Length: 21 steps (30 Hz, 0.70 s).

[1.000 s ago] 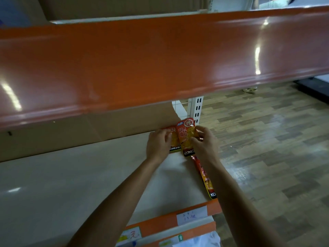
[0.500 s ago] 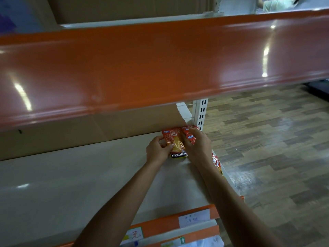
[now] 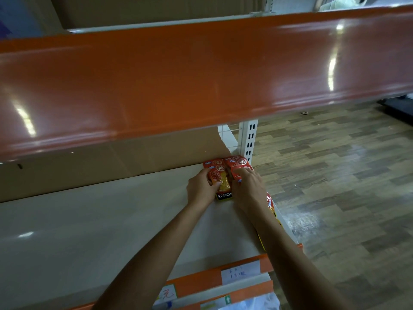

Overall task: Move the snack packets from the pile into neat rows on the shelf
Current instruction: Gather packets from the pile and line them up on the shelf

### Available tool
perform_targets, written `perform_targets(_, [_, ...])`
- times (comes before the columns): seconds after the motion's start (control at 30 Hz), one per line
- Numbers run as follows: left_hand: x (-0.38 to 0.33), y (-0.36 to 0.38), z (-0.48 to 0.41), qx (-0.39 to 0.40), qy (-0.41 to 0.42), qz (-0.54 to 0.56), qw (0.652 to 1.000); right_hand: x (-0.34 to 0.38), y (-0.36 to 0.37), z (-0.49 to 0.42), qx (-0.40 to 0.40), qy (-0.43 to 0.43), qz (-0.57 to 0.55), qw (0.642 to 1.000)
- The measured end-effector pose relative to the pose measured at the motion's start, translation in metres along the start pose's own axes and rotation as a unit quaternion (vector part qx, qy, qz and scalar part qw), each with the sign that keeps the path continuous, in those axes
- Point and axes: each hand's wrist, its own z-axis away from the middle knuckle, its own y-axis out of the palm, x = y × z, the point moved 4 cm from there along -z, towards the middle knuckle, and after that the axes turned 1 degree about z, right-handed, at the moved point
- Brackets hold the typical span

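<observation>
Several red and orange snack packets (image 3: 223, 177) lie overlapping at the back right corner of the beige shelf (image 3: 89, 220), against the cardboard back. My left hand (image 3: 200, 191) rests on the left packet, thumb pressing its middle. My right hand (image 3: 248, 186) lies flat over the right packets (image 3: 238, 163). Another packet (image 3: 271, 204) shows along the shelf's right edge, mostly hidden under my right forearm. The pile is not in view.
The orange front of the upper shelf (image 3: 201, 74) hangs low across the view, above my hands. A white slotted upright (image 3: 249, 139) stands behind the packets. Price labels (image 3: 240, 272) sit on the orange shelf lip. Wooden floor (image 3: 335, 186) lies to the right.
Both hands have pushed the packets back from mid-shelf to the rear corner and laid them flat. The upright packet between my hands now lies down.
</observation>
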Motion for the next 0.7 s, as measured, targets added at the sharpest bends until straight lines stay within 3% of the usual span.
perform_targets(0.2, [0.0,0.003,-0.002,-0.009,0.022,-0.093,0.995,0.003,0.0,0.002,-0.006,-0.008,0.004,1.0])
perform_targets(0.37, [0.004,0.001,-0.01,-0.014,0.042,-0.198,0.979,0.027,0.014,0.009,0.033,-0.114,0.031,0.993])
perform_targets(0.5, [0.01,-0.001,-0.016,0.034,0.064,-0.211,0.975,0.039,0.039,0.008,0.085,-0.164,0.049,0.982])
perform_targets(0.7, [0.018,0.001,-0.029,0.077,0.068,-0.189,0.977,0.031,0.062,0.003,0.134,-0.148,0.122,0.972])
